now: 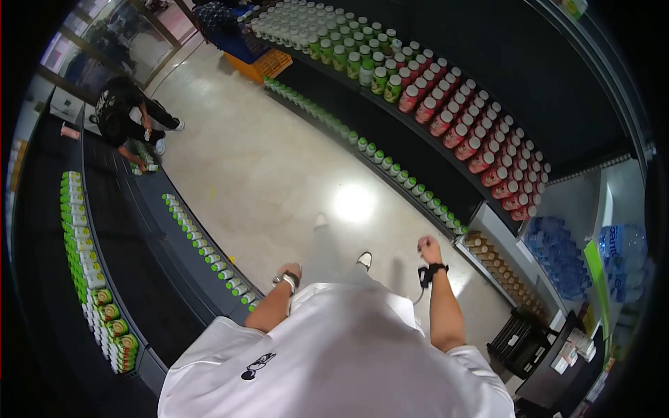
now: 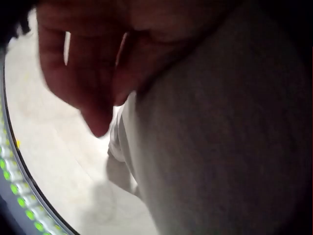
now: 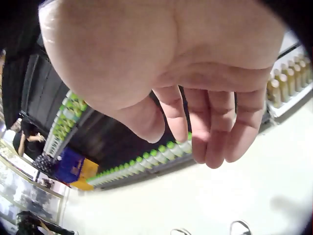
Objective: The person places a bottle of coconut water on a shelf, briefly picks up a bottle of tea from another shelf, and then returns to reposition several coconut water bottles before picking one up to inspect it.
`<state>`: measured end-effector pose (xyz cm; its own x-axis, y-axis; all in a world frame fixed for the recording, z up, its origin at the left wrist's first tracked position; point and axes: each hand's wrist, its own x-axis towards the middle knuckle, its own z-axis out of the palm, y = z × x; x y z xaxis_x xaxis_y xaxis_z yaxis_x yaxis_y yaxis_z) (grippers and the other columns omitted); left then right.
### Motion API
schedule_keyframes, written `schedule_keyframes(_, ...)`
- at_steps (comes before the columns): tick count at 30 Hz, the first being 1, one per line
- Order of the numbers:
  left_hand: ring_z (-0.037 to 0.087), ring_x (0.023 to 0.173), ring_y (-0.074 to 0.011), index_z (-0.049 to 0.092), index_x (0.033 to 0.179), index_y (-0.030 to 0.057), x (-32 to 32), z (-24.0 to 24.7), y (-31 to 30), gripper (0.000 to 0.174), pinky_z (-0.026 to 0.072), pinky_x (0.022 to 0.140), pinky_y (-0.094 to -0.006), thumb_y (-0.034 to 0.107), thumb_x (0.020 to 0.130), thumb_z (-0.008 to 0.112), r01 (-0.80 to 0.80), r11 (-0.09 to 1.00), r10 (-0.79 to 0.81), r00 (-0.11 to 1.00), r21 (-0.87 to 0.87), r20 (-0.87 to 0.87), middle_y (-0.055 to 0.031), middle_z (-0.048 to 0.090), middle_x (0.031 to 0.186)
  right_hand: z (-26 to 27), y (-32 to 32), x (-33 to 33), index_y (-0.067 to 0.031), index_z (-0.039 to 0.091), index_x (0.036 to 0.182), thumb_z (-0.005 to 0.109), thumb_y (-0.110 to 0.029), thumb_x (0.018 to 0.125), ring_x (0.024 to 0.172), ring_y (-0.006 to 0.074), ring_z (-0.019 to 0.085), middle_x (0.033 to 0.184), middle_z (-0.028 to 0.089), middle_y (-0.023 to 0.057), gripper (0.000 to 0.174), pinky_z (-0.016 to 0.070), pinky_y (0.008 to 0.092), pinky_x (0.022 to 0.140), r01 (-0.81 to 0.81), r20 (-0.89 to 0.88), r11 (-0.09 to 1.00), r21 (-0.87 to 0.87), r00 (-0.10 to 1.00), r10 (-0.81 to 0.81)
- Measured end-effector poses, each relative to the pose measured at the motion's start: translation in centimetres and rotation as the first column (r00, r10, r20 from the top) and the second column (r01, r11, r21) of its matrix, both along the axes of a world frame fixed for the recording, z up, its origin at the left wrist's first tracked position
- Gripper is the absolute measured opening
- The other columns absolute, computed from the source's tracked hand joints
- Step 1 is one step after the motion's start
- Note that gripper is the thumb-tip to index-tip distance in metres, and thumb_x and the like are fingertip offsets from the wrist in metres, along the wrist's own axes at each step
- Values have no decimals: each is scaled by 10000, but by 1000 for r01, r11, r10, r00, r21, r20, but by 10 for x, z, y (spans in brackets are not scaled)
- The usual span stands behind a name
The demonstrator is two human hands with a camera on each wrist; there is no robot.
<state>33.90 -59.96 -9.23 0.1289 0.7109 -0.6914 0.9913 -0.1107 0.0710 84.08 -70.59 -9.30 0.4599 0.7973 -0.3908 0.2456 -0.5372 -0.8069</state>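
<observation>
My left hand [image 1: 289, 269] hangs beside my grey trousers [image 2: 210, 132], its fingers loosely curled with nothing in them. Out to the right, my right hand [image 1: 430, 247] hangs over the pale floor; the right wrist view shows its palm and relaxed, partly bent fingers [image 3: 215, 137] holding nothing. Nearest the left hand is a low shelf with a single row of green-capped white bottles [image 1: 202, 247]. Near the right hand, another row of green-capped bottles [image 1: 411, 182] runs along a bottom shelf, and amber bottles [image 1: 498, 268] stand at its near end.
An upper right shelf holds red bottles [image 1: 467, 146], green bottles [image 1: 355, 59] and white bottles [image 1: 286, 24]. Another person [image 1: 129, 115] bends at the left shelf. Orange [image 1: 261, 66] and blue crates stand far off. Water packs [image 1: 557, 254] and a black crate [image 1: 519, 341] are at the right.
</observation>
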Motion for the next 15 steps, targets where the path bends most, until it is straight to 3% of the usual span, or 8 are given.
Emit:
schedule_keyframes(1,647,843,-333,678,871,45,9,5,10,240,504,733,-417,210,738,565,61,998,-61,998,9,8,-214,656,883,-1,26,12,-45,562,813,496,-224,896,560,113,558,632,572,36,208,439,260,462,-41,47,997,59,998,38)
schedule_keyframes(4,625,621,-176,622,899,78,-37,-56,61,179,485,507,-327,182,789,527,-334,881,461,769,-335,443,-64,658,724,7,80,19,-54,593,868,523,-211,872,593,98,551,677,589,21,172,451,262,525,-209,335,971,117,929,160)
schedule_keyframes(5,649,714,-256,643,871,28,-23,-22,70,238,509,648,-367,239,805,555,-528,843,502,711,-99,493,-134,660,710,18,93,8,-57,599,862,523,-188,867,608,101,563,694,595,28,151,455,263,515,-107,215,994,14,971,102)
schedule_keyframes(8,607,561,-164,603,826,-2,-16,10,86,213,489,542,-306,193,852,522,-645,758,532,522,-100,666,-98,630,650,-16,107,-21,-58,603,836,500,-97,780,551,133,599,671,612,51,124,477,269,476,-150,175,989,-12,973,150)
schedule_keyframes(10,587,537,-151,597,809,3,-16,8,82,233,456,464,-292,218,855,520,-648,723,643,504,-239,577,-85,619,633,-14,106,-64,-60,614,849,536,-122,755,560,160,607,674,623,85,137,485,297,497,-248,207,959,-139,939,273)
schedule_keyframes(11,588,547,-149,598,838,13,-18,3,79,216,443,437,-289,217,848,528,-616,717,683,528,-326,504,-94,635,686,12,105,-90,-61,622,887,543,-177,783,634,243,626,734,640,115,175,506,364,608,-306,196,936,-174,921,338)
schedule_keyframes(12,598,570,-162,596,879,22,-19,9,83,193,452,440,-287,202,839,540,-639,550,835,427,-537,347,-98,641,729,-3,99,-111,-63,631,906,526,-243,818,827,315,615,892,639,150,226,476,402,780,-410,265,888,-207,850,454)
schedule_keyframes(15,618,587,-181,583,913,42,-39,3,112,169,453,439,-311,186,846,527,-682,446,893,294,-579,341,-93,636,726,15,94,-155,-59,634,916,497,-264,841,992,334,554,1041,601,168,258,433,404,868,-526,10,782,-333,828,561)
